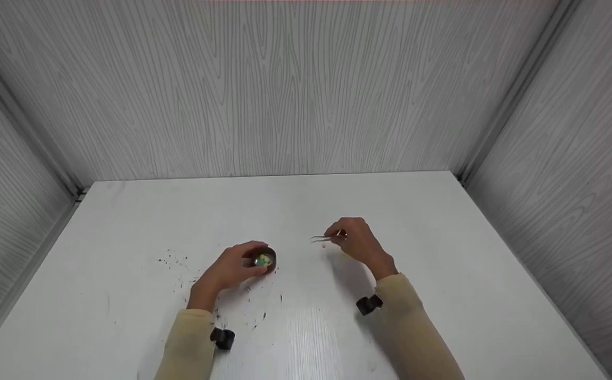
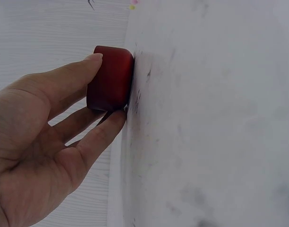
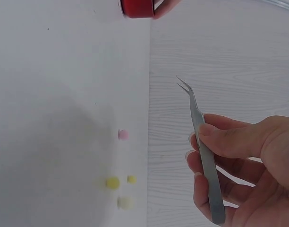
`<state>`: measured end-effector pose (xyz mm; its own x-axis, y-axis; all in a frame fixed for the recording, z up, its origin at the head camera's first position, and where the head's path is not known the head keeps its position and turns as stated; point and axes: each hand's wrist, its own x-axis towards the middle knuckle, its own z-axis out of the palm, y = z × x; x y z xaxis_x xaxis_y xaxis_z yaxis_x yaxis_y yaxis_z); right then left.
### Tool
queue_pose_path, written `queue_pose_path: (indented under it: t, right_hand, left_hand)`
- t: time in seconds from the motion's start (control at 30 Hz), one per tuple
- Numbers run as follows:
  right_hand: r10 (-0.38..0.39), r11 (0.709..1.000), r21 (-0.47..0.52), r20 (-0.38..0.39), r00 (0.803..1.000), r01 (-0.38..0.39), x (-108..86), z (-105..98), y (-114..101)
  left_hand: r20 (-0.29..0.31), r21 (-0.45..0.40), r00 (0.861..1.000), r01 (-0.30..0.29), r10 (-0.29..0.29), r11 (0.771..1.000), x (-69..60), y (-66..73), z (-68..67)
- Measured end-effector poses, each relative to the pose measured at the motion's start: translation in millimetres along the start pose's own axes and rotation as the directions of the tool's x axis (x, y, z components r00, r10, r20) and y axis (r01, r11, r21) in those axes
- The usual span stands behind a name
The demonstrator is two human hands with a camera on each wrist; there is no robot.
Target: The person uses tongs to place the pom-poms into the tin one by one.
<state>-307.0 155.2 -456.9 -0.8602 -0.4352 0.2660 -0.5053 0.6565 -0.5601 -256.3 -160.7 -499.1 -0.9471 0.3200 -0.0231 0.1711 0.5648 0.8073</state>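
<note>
My left hand holds a small dark red cup on the table, thumb and fingers about its sides. Several small green, yellow and blue balls lie inside it. In the left wrist view the red cup shows its smooth outer wall; its contents are hidden there. To the right, my right hand pinches bent-tip metal tweezers above the table. Their two tips stand slightly apart, with nothing between them. Below lie a pink ball, a yellow ball, a smaller yellow one and a pale one.
The white table has dark specks and smudges left of and in front of the cup. Grey wood-grain panels enclose it at the back and both sides. Black wrist cameras are strapped over the sleeves.
</note>
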Motion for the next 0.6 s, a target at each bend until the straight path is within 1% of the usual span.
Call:
queue_pose_path:
  t: [0.2,0.37,0.47,0.6]
  right_hand:
    - [0.022,1.0,0.019,0.002,1.0,-0.022,0.8,-3.0,4.2]
    - [0.008,1.0,0.006,-0.024,1.0,-0.008,0.3,-9.0,7.4]
    - [0.013,1.0,0.004,-0.032,0.999,-0.013,-1.6,-12.4,9.6]
    - [0.041,0.999,0.016,-0.022,0.999,-0.04,-3.9,-15.0,13.3]
  left_hand:
    - [0.004,0.01,1.0,0.0,0.0,1.0,0.6,-1.0,-1.2]
    - [-0.001,0.002,1.0,0.011,-0.011,1.0,2.0,-0.1,-1.9]
    - [0.003,0.014,1.0,0.008,-0.008,1.0,1.9,-0.1,-1.9]
    - [0.002,0.025,1.0,0.018,-0.018,1.0,1.3,-0.9,-0.5]
